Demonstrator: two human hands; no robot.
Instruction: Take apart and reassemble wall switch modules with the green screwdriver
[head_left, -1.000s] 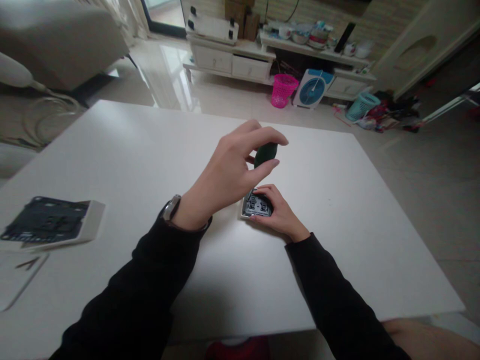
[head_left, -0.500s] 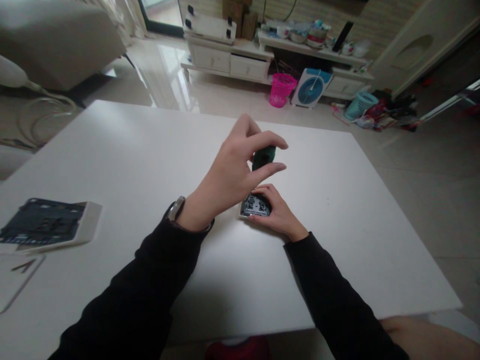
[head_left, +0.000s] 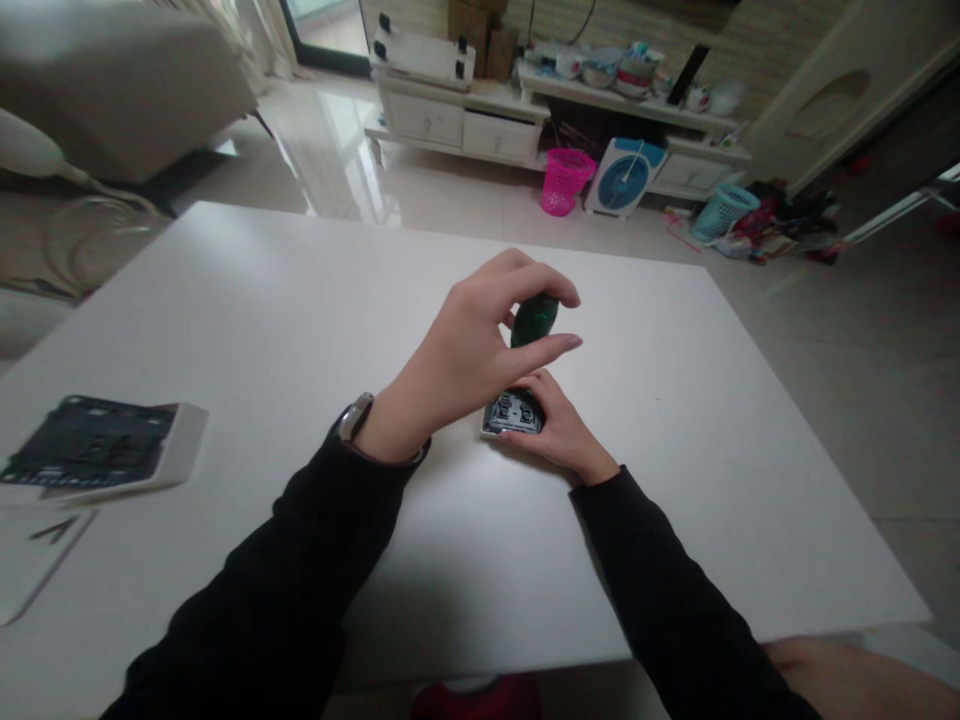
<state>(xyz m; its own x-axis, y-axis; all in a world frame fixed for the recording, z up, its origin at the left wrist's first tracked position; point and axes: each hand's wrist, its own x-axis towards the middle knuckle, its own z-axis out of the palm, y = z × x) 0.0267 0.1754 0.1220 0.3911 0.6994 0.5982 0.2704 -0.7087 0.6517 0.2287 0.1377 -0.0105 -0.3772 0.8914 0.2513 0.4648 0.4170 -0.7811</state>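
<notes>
A small grey socket module (head_left: 511,413) with dark inner parts lies face up on the white table (head_left: 225,300). My right hand (head_left: 559,430) is wrapped round its right side and pins it to the table. Above it, my left hand (head_left: 472,350) pinches the dark green handle of a screwdriver (head_left: 534,318) between thumb and fingers. The tool stands nearly upright over the module, and its shaft and tip are hidden behind my hands. Both arms wear black sleeves, and a watch sits on my left wrist.
A larger white socket plate (head_left: 105,447) with a dark inner frame lies at the table's left edge, a flat white cover (head_left: 37,555) in front of it. Beyond the table are a pink basket (head_left: 564,180), a blue fan (head_left: 626,178) and a low white cabinet (head_left: 465,120).
My left fingers have shifted round the green handle, and the handle's tilt has changed a little, as in a turning motion. My right hand and the module stay in place.
</notes>
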